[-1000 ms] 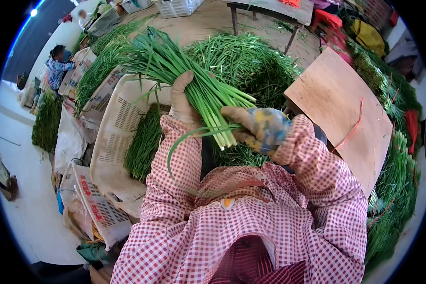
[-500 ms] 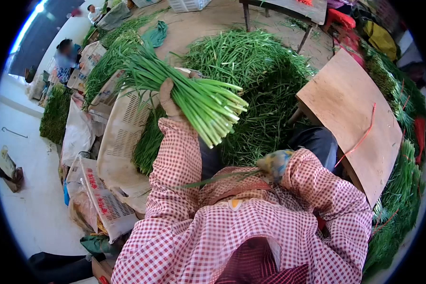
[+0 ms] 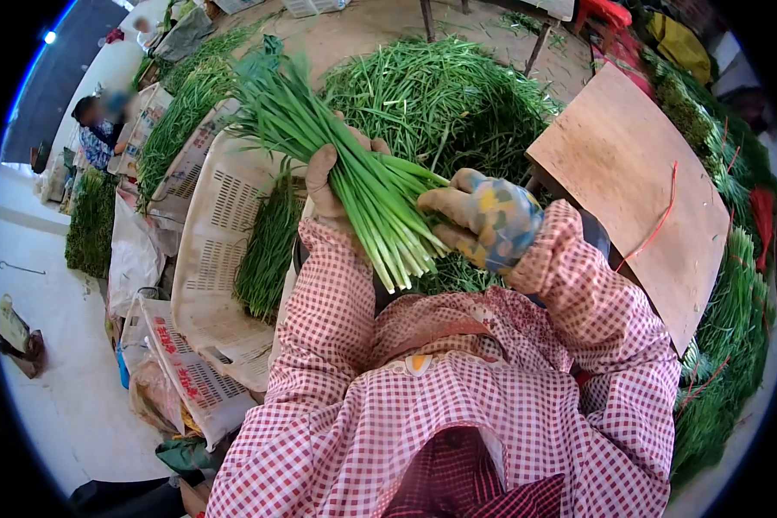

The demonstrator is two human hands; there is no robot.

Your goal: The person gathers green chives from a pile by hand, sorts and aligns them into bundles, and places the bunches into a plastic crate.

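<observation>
Green stalks [image 3: 367,203] are slanting out in front, the left grip [image 3: 325,194] pinching them mid-bunch; the right grip [image 3: 488,220] is curling beside the pale ends, whether pinching one isn't showing! Sorting is apparently going on, the next move likely calling for careful plucking. Red characters [image 3: 166,335] are marking the white crate [image 3: 220,410], too small for reading.

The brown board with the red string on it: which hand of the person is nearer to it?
Right. The right hand is to the left of the board, near the pale end of the green bunch; the left hand is farther left, holding the bunch.
</observation>
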